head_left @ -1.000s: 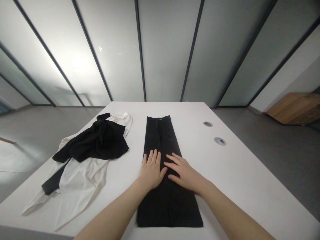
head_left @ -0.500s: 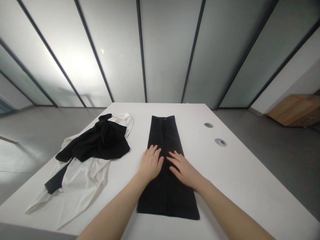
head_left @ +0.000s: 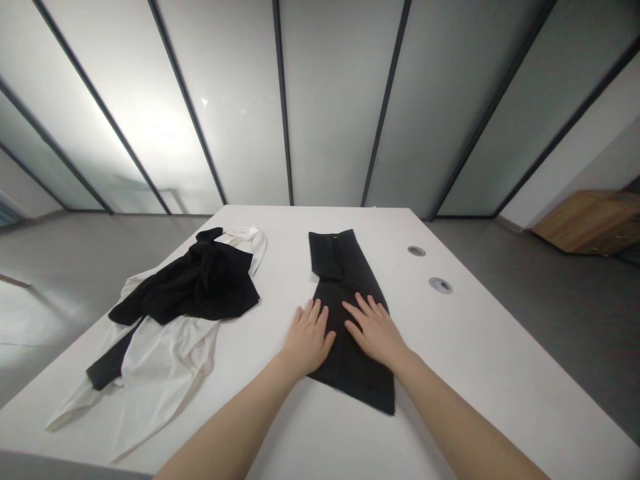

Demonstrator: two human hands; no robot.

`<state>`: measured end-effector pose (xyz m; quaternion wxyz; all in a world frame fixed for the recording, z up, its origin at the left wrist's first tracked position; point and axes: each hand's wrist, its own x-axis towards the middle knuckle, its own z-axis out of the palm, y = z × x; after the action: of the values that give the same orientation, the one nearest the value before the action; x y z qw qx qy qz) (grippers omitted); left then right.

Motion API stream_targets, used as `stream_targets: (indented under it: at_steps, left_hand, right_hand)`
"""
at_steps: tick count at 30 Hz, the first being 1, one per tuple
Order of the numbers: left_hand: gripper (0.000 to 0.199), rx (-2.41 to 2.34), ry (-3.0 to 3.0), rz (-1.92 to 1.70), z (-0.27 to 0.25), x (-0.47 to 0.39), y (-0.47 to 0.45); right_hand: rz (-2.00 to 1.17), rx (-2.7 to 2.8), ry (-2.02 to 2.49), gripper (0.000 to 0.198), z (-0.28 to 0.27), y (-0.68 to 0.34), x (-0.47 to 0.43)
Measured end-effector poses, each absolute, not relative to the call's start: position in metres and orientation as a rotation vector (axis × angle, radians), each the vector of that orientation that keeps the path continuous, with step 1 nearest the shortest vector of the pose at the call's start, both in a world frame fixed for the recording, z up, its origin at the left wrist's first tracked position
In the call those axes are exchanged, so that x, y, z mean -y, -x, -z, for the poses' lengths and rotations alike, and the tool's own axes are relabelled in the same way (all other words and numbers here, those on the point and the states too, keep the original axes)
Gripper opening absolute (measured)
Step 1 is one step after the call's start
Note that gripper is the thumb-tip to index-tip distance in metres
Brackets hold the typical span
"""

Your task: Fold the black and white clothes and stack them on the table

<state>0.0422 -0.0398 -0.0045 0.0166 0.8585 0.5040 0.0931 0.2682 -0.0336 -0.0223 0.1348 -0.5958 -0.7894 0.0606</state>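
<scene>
Black trousers [head_left: 361, 277] lie on the white table [head_left: 480, 373], waistband at the far end and hems toward me. The leg part looks narrow and slants down to the right. A creased flap shows at the upper left, below the waistband. On the left side of the trousers rests my left hand [head_left: 310, 337], fingers out flat and partly on the cloth. My right hand [head_left: 373, 330] lies flat on the right side, fingers spread. Neither hand grasps the fabric.
To the left, a crumpled black garment [head_left: 200, 287] lies over a white garment [head_left: 165, 363]. Two round grommets [head_left: 441, 285] are set into the table's right side. A frosted glass partition [head_left: 330, 100] stands behind, and a wooden cabinet [head_left: 590, 220] at the far right.
The trousers' left part has shifted rightward, leaving the leg area narrower and slanted with a flap near the waist. Both hands have moved slightly right and stay flat on the cloth.
</scene>
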Motion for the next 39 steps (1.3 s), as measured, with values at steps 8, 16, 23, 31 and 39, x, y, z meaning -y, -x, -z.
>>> stream_targets:
  at_steps: [8, 16, 23, 31, 39]
  left_hand:
    - [0.065, -1.432, -2.684, -0.313, -0.006, 0.048, -0.037]
    - [0.036, -1.536, -2.560, -0.549, -0.028, 0.044, -0.039]
    - [0.064, -1.570, -2.643, -0.280, 0.009, 0.043, -0.039]
    - [0.071, -1.562, -2.641, -0.343, 0.012, 0.041, -0.039]
    - [0.070, -1.756, -2.576, -0.351, 0.019, 0.043, -0.043]
  right_hand:
    - [-0.186, 2.265, 1.768, 0.052, 0.015, -0.282, 0.031]
    - [-0.507, 2.392, 1.156, 0.039, -0.023, -0.279, 0.042]
    - [-0.407, 2.381, 1.265, 0.044, -0.004, -0.273, 0.042]
    - [-0.368, 2.351, 1.405, 0.045, 0.003, -0.261, 0.047]
    - [-0.336, 2.268, 1.331, 0.053, -0.003, -0.216, 0.008]
